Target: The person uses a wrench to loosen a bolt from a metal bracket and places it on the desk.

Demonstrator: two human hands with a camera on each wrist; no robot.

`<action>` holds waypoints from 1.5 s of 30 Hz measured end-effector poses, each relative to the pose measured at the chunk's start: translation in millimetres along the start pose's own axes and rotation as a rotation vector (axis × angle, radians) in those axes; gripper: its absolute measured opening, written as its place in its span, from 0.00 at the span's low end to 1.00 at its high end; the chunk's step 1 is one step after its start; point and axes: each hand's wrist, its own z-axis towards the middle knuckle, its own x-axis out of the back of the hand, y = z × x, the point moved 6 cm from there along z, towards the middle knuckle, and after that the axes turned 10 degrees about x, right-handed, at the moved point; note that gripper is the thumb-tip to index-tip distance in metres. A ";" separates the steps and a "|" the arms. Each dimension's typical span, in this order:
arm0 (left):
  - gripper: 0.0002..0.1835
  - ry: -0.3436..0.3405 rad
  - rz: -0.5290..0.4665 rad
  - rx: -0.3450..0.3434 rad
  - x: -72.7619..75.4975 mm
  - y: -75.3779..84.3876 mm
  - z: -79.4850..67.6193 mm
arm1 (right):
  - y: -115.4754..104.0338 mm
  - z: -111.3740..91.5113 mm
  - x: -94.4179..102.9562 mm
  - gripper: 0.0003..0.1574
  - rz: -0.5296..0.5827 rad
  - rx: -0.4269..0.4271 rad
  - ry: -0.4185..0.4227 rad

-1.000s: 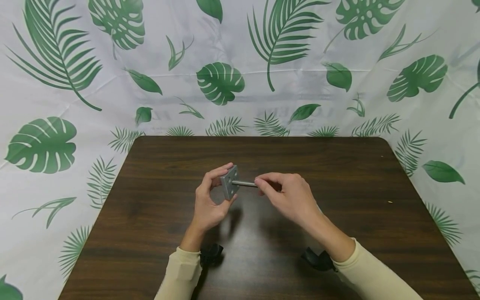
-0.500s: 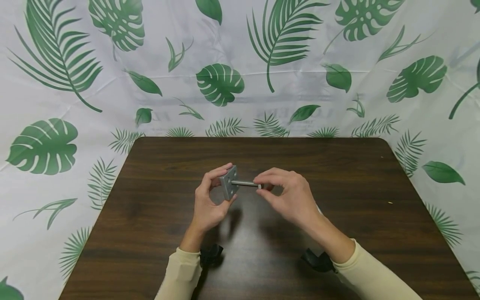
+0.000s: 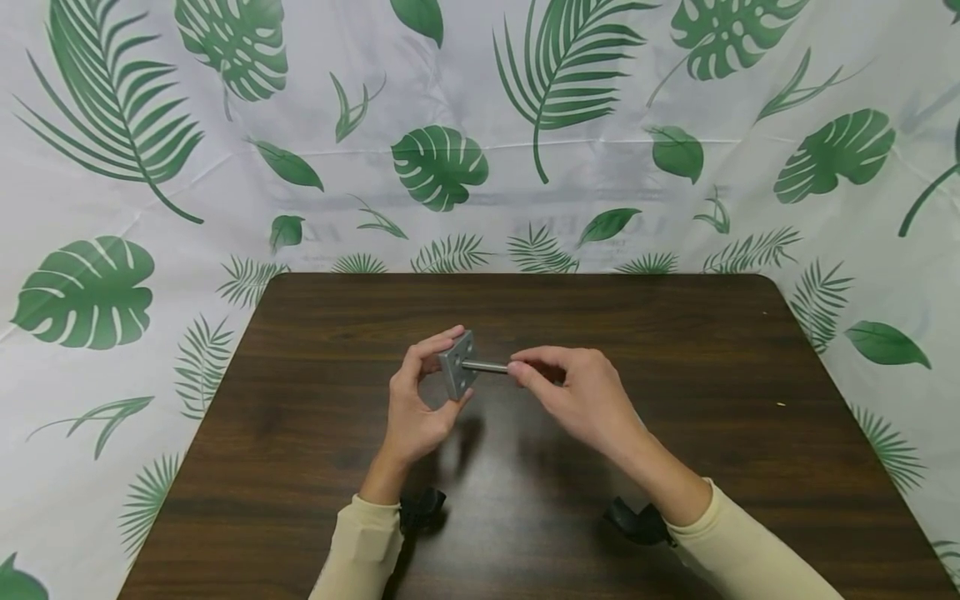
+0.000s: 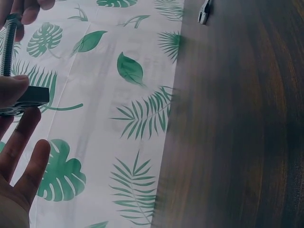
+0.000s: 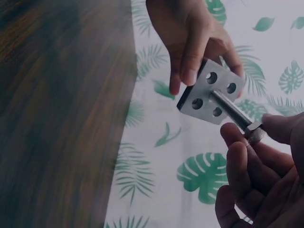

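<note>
My left hand [image 3: 420,408] holds a square grey metal plate [image 3: 459,367] by its edges, thumb below and fingers above. Several round holes show near the plate's corners in the right wrist view. From its middle a threaded steel bolt [image 5: 232,110] sticks out toward my right hand [image 3: 581,387]. Thumb and fingertips of that hand pinch the bolt's hex end [image 5: 254,127], which they cover in the head view. Plate and bolt are up in the air above the table.
Dark wood-grain table [image 3: 337,317] lies below both hands. A white sheet with green leaves [image 3: 480,100] hangs behind it. A small yellowish speck [image 3: 781,404] lies at the right. The left wrist view shows a small silvery object [image 4: 204,13] near the table edge.
Half a second ago the right fingers were spread around the bolt's end, with its hex end showing. Now they have rolled over it and hide it. The left hand and plate stay put.
</note>
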 end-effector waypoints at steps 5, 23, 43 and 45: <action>0.33 0.002 0.003 0.000 0.3 -0.4 -0.7 | -4.8 1.4 1.8 0.13 -0.018 0.080 0.027; 0.33 0.006 0.005 0.010 0.8 -1.8 -0.4 | -20.9 1.1 4.4 0.22 -0.153 0.481 0.152; 0.33 0.003 0.002 0.002 2.6 -1.4 -0.6 | -10.1 1.8 4.1 0.17 -0.103 0.206 0.091; 0.33 0.003 0.004 0.002 2.9 -1.3 -0.7 | -11.8 1.5 4.5 0.17 -0.130 0.265 0.112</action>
